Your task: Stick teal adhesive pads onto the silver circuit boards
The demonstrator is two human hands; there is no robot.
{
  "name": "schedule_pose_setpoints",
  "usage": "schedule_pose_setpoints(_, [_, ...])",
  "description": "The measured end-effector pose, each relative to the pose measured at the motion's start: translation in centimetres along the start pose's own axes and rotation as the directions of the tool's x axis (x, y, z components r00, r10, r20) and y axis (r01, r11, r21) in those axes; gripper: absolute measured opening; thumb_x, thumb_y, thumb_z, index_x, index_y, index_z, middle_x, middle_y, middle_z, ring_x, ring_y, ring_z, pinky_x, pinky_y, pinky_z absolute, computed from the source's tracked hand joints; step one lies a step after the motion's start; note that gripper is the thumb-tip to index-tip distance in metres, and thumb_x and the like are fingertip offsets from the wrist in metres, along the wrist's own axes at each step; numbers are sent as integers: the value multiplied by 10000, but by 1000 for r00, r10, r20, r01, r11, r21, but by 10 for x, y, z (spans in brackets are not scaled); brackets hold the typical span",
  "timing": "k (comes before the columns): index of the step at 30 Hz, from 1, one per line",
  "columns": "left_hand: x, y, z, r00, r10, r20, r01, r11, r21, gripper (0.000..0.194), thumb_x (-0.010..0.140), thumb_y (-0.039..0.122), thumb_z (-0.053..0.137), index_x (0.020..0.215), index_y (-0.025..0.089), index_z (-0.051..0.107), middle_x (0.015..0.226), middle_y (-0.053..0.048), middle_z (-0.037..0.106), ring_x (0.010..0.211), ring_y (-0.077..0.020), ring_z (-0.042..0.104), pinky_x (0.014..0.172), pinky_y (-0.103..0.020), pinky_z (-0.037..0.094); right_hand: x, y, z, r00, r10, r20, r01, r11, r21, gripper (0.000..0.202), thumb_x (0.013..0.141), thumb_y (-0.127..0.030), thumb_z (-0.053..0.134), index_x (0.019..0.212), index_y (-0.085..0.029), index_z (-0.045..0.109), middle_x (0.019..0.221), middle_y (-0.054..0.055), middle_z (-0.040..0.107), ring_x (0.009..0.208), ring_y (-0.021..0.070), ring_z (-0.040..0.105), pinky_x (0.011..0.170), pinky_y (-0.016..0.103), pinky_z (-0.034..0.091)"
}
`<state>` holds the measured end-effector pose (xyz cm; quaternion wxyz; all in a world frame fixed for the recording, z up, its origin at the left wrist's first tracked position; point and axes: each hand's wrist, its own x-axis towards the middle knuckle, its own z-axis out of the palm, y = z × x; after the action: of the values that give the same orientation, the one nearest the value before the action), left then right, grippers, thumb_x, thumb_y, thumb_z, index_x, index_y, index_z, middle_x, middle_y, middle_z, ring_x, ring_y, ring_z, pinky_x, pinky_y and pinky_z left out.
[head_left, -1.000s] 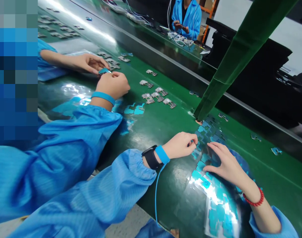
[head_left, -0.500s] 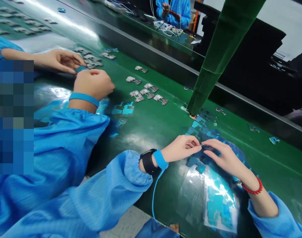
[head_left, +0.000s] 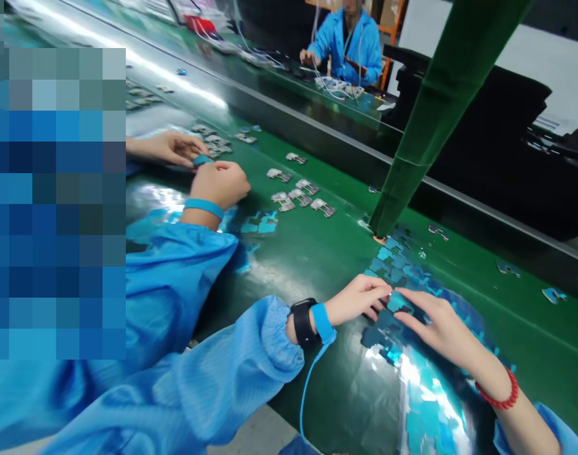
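My left hand (head_left: 358, 299), with a black watch and a blue strap at its wrist, pinches the left edge of a small teal piece (head_left: 399, 302). From the right, my right hand (head_left: 436, 319), wearing a red bead bracelet, has its thumb and index finger on the same piece. Beneath and behind both hands lie many flat blue-teal pieces (head_left: 398, 262) on the green table. A clear plastic bag (head_left: 431, 411) with more teal pieces lies below my right hand.
At the left, a co-worker's hands (head_left: 217, 183) hold a blue piece. Several metal parts (head_left: 301, 196) lie mid-table. A green-wrapped post (head_left: 412, 145) rises behind my hands. Another person in blue (head_left: 348, 47) is across the bench. A blue cord (head_left: 304, 392) hangs from my left wrist.
The view has shifted, so the scene sits further right and lower. The teal piece between my hands now shows its flat face; before, only a thin edge showed.
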<state>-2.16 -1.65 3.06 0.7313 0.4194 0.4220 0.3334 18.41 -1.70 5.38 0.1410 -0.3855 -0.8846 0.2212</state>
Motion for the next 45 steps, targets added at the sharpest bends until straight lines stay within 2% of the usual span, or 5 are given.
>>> schedule_pose_setpoints(11, [7,-15,3,990,94,-102,-98,994,-42,319,700,427,620,584,142,534,492,52,405,465,-62,333,455,-211,215,2,5,33,961,-9,-277,21,999,44,215,933,-298,557,1118,-207,618,1108,95,654,986,216,653,845,328,549])
schedule_pose_setpoints(21, [2,-9,5,986,2,-164,-2,1000,-1,227,705,339,555,653,124,606,575,6,545,532,-83,473,502,-201,252,2,-5,38,949,69,-307,-27,990,140,156,914,-294,554,977,-211,670,1060,93,717,967,229,691,879,363,545])
schedule_pose_setpoints(28, [-11,-6,9,988,19,-156,28,955,294,263,752,338,521,579,151,584,604,-69,651,615,-200,640,540,-257,384,5,-25,-8,892,385,-238,-160,760,629,225,828,-407,649,809,-185,615,927,88,702,865,205,670,786,317,543])
schedule_pose_setpoints(34, [-28,13,9,895,357,-269,-145,801,581,199,814,347,555,756,186,656,840,-73,685,859,-215,627,835,-306,442,7,-18,-27,886,455,-89,-217,577,788,379,720,-485,747,877,-159,634,734,28,627,657,140,587,630,266,510])
schedule_pose_setpoints(45, [-33,23,20,969,240,-55,-210,923,323,204,782,317,602,668,149,588,577,10,568,537,-103,559,564,-226,464,9,-22,-10,942,302,148,-301,560,772,389,745,-372,753,1041,-156,620,698,-14,650,622,112,590,673,270,511])
